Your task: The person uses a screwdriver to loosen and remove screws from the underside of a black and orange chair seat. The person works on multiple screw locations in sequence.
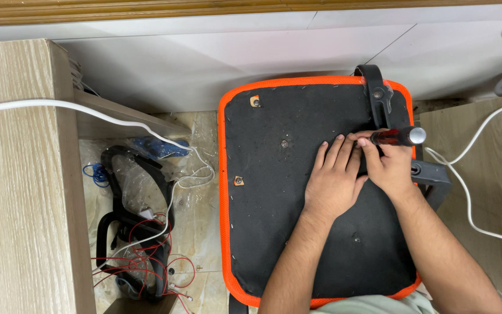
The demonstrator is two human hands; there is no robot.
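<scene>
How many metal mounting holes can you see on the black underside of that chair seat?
4: upper left, centre top, left middle, lower right of the seat base. The hands may hide more.

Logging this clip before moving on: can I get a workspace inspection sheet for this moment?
Surface: black underside of an orange-edged seat pad, facing up.
Job's things: screwdriver with dark red handle, black armrest bracket at the pad's right edge.
Clutter: loose black armrest in clear plastic on the floor, with red wires.
Grippers: left hand flat on the pad; right hand gripping the screwdriver.
Cables: white cable across the left; another white cable on the right.
Surroundings: wood panels, white wall.
</scene>
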